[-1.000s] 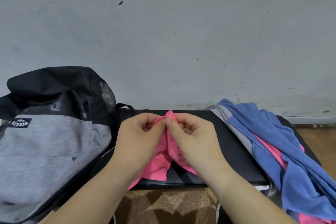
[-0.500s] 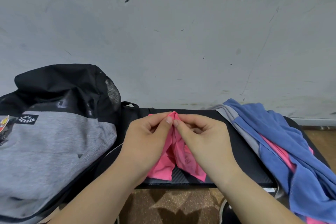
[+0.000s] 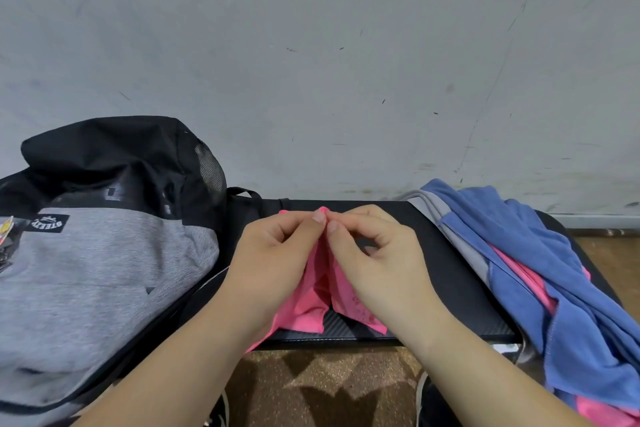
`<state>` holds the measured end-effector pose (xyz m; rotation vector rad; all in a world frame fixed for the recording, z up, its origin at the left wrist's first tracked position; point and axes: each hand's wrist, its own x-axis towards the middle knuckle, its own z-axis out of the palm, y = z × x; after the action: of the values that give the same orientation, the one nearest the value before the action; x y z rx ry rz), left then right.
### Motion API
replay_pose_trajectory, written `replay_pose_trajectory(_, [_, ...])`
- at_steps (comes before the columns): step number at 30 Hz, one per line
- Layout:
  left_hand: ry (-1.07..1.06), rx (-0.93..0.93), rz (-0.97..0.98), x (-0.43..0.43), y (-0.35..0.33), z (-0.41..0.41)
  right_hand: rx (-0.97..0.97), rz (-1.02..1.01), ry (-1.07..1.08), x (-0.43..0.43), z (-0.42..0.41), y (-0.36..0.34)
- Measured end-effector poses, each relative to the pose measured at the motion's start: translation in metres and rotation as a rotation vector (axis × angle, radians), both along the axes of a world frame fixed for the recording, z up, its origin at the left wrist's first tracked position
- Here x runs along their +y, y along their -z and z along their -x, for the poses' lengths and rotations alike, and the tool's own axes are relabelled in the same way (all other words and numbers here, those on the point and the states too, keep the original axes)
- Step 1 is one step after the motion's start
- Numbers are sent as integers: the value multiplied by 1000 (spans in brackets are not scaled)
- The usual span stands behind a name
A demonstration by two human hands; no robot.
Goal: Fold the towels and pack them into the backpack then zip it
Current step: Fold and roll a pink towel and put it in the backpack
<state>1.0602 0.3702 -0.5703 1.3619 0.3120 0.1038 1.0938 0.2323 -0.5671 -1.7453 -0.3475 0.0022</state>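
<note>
Pink towel (image 3: 313, 302) top edge pinched, mostly hidden behind both hands' fingers (image 3: 320, 218)

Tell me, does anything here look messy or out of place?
The crumpled heap of blue, grey and pink towels on the right hangs, unfolded, over the edge of the black table. Nothing looks damaged.

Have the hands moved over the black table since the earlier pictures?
No. Left hand and right hand pinch the pink towel near the table's far edge, as before; only the view shifted.
</note>
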Motion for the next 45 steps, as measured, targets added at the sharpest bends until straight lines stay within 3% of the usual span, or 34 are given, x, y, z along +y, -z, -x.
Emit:
replay_pose_trajectory(6, [-63, -27, -138, 6, -1, -1, 312, -215, -211, -8, -9, -3])
replay_pose_trajectory(8, [-44, -14, -207, 11, -1, -2, 371, -275, -169, -11, -16, -1])
replay_pose_trajectory(11, [18, -7, -179, 12, -11, 0, 218, -47, -98, -18, -27, 9])
replay_pose_trajectory(14, [60, -20, -78, 10, -26, 7, 42, 178, -222, -20, -27, 10])
replay_pose_trajectory(18, [87, -67, 150, 11, -42, 25, -28, 172, -325, -24, -15, 1])
replay_pose_trajectory(21, [50, -118, 169, 15, -54, 36, -11, 117, -403, -30, -1, -6])
replay_pose_trajectory(25, [-27, -193, -2, 17, -63, 51, -33, 124, -449, -43, 18, -17])
replay_pose_trajectory(29, [-249, -256, -253, 16, -67, 59, -84, 307, -435, -61, 24, -13])
replay_pose_trajectory(34, [-275, -240, -394, 14, -59, 57, 82, 366, -542, -89, 16, 2])
replay_pose_trajectory(39, [-289, -229, -519, 21, -49, 50, 163, 603, -554, -111, 4, 1])
replay_pose_trajectory(41, [-300, -235, -552, 32, -46, 48, 175, 509, -445, -121, -1, -4])
replay_pose_trajectory(45, [-301, -240, -499, 44, -43, 45, 288, 35, -281, -134, -8, -12])
